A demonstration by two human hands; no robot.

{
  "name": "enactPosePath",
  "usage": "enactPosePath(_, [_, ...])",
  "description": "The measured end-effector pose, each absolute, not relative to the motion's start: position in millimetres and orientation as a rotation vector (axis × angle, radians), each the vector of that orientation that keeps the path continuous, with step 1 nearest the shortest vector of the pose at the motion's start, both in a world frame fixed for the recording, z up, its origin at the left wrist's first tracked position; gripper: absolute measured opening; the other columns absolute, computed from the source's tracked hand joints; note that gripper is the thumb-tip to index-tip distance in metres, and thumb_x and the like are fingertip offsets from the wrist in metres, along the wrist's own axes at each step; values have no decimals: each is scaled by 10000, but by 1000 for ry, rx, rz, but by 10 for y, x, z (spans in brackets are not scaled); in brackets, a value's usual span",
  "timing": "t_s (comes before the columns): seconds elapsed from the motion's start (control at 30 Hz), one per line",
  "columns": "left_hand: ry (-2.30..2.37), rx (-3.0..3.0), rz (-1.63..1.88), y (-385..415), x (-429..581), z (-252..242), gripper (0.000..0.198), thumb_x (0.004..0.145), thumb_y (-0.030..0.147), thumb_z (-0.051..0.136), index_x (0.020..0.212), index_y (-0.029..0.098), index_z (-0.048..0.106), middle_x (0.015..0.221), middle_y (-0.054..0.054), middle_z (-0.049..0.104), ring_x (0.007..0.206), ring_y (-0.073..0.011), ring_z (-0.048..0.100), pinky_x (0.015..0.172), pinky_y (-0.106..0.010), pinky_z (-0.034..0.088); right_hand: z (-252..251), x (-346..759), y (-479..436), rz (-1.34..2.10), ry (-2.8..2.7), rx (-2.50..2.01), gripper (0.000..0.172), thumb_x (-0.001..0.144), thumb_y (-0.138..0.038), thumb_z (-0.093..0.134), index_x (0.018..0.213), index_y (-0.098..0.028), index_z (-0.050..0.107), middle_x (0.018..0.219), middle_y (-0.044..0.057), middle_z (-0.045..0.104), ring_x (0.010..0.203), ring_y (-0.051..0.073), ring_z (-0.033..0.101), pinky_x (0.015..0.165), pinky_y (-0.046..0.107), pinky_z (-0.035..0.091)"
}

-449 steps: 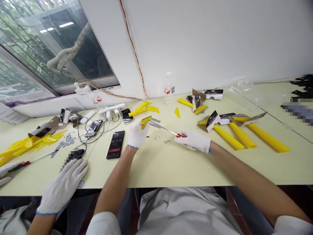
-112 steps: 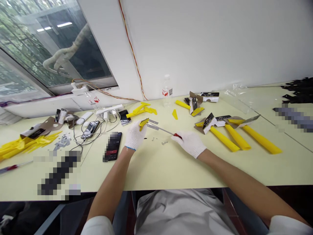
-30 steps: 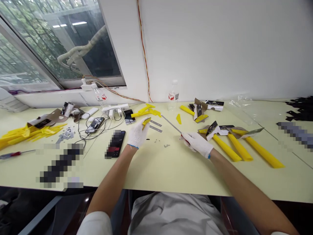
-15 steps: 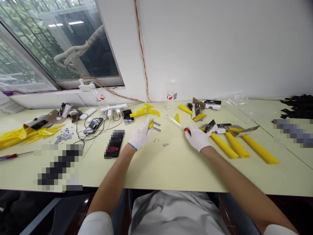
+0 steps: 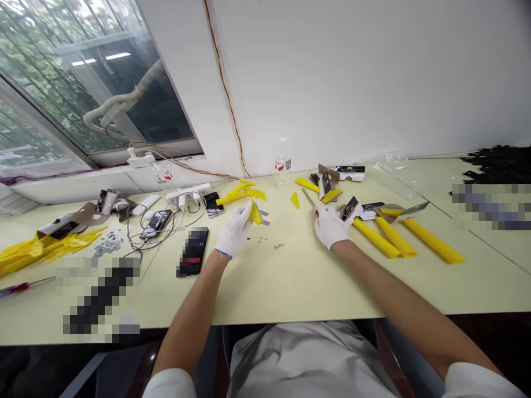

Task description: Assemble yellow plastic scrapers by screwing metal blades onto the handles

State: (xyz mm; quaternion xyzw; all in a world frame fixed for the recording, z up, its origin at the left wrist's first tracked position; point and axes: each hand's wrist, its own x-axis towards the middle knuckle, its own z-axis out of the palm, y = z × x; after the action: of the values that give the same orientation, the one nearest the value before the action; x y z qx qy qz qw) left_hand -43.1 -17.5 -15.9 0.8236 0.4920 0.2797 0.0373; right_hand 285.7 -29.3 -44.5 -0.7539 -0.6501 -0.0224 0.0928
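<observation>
Screwdriver (image 5: 309, 199) swung upright and drawn rightward since the earlier frame; yellow plastic part (image 5: 256, 215) kept in hand.

Screwdriver handle was enclosed by the closed right hand (image 5: 331, 228). Part was pinched by the narrowly closed left hand (image 5: 233, 231), just beside two metal strips (image 5: 264, 218). Print on the black packaging cards (image 5: 350, 209) was too small to be read.

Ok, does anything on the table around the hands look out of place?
Yes: tiny metal bits lie loose on the table between the left hand, holding a yellow plastic piece, and the right hand, holding a screwdriver. They sit apart, as if dropped; too small to identify.
</observation>
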Motion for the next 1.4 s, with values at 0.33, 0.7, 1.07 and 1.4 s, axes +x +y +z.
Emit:
enactPosePath(0.33, [1861, 2373, 916, -161, -467, -79, 533, 998, 253, 706, 1523, 170, 673, 1333, -137, 770, 1210, -294, 725, 1098, -385, 565, -455, 2715, -474, -215, -2166, -1932, 485, 1069, -295, 554, 1513, -117, 634, 1588, 247, 547, 1380, 412, 477, 1104, 511, 427])
enactPosePath(0.7, [1858, 2287, 926, -164, -482, -67, 331, 1045, 312, 693, 1356, 219, 757, 1298, -136, 760, 1172, -282, 705, 1089, -451, 572, -356, 2435, -472, 2, -2500, -1624, 327, 1097, -273, 556, 1332, -184, 765, 1365, 162, 715, 1274, 354, 588, 1134, 457, 439])
enactPosePath(1.07, [1902, 2126, 955, -222, -450, 56, 244, 1076, 368, 559, 1051, 205, 739, 1013, -96, 789, 968, -272, 722, 878, -368, 539, -220, 2458, -227, -55, -2439, -1788, 339, 1125, -310, 519, 1270, -113, 754, 1292, 194, 720, 1194, 356, 649, 1047, 433, 477])
enactPosePath(1.4, [1586, 1651, 936, -290, -397, 119, 324, 1036, 469, 557, 1028, 180, 705, 801, -48, 721, 728, -206, 701, 712, -313, 556, -198, 2463, -305, 91, -2398, -1796, 334, 1127, -269, 528, 1301, -113, 766, 1337, 186, 749, 1241, 336, 682, 1081, 412, 481])
